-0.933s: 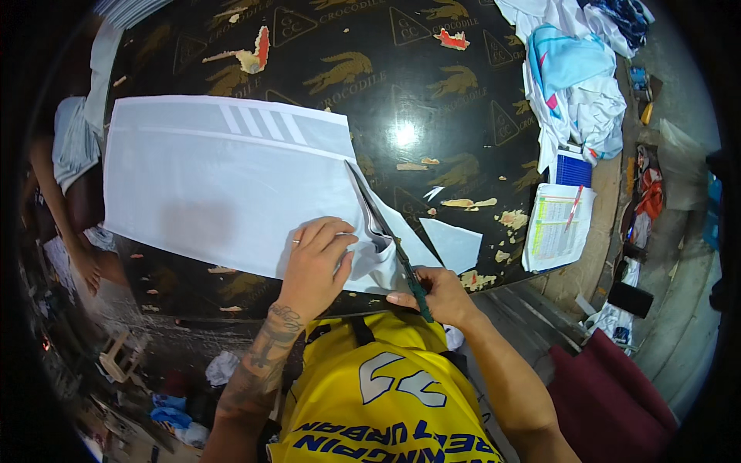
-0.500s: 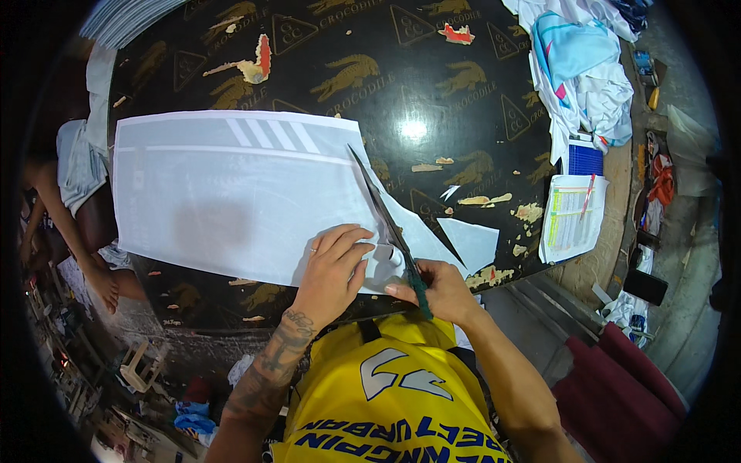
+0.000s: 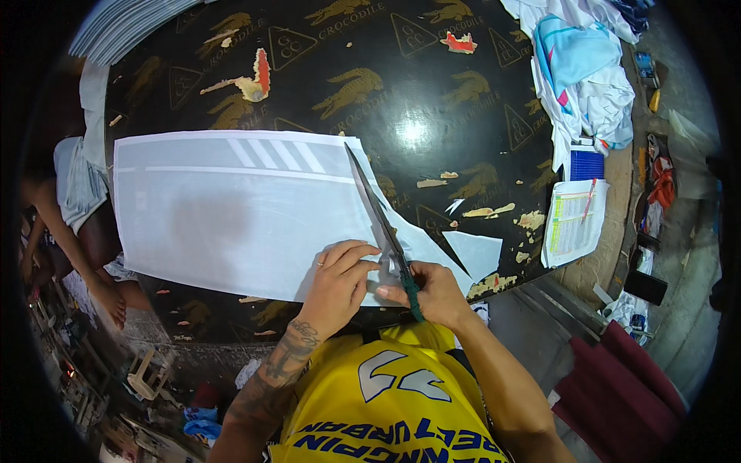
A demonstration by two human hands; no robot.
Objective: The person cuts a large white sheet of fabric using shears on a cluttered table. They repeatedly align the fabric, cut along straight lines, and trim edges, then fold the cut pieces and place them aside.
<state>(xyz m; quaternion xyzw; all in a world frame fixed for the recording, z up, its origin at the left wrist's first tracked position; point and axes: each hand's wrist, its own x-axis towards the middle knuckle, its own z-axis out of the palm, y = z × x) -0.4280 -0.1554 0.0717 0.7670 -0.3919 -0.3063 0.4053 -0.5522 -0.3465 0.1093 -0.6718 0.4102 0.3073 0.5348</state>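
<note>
- Cutting appears to be the step in hand: the scissors (image 3: 378,208) lie along the right-hand end of the white cloth (image 3: 239,220), their tip near its far edge.
- The white cloth lies flat on the black table (image 3: 309,112), in front of the person, with slanted pale bars (image 3: 274,154) along its far side; its near corner is rumpled between the hands.
- The right hand (image 3: 438,293) grips the scissors by their green-wrapped handles (image 3: 410,295). Whether the blades are fully together cannot be told.
- The left hand (image 3: 340,272) rests palm down on the cloth, fingers loosely bent and gripping nothing visible, just left of the blades.
- To the right of the blades extends a narrow strip (image 3: 423,245) of cloth; whether it is wholly severed is unclear. Beyond it lies a pointed white piece (image 3: 480,251).
- Judged from this pose, finishing the cut calls for closing the blades through the far edge, with the left hand steadying the cloth and its fingertips clear of the steel.
</note>
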